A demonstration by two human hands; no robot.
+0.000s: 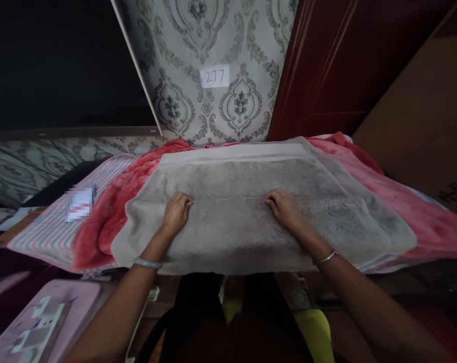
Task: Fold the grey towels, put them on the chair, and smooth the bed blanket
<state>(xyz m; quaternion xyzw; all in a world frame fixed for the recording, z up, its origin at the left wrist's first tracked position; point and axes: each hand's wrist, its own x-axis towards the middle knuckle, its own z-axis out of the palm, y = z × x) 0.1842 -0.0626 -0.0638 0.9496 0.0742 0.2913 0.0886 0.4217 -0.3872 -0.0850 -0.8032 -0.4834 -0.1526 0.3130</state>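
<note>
A grey plush cloth (228, 227) lies spread out in front of me, with a pale smooth band along its far edge. My left hand (177, 212) rests on its left half, fingers closed in a pinch on the fabric. On the right half, my right hand (283, 207) pinches it too, thumb and fingers together. A faint crease line runs across the cloth between the two hands. Under the cloth, a red fleecy blanket (100, 217) sticks out at the left, and its pinkish-red part shows at the right.
Striped fabric (54, 222) covers the left end of the surface, with a blurred-out object (80, 203) on it. Behind stand a dark screen (62, 65), a patterned wall (205, 111) with a "277" paper (215, 76), a red door (326, 65) and cardboard (420, 116). A pink lid (77, 292) is lower left.
</note>
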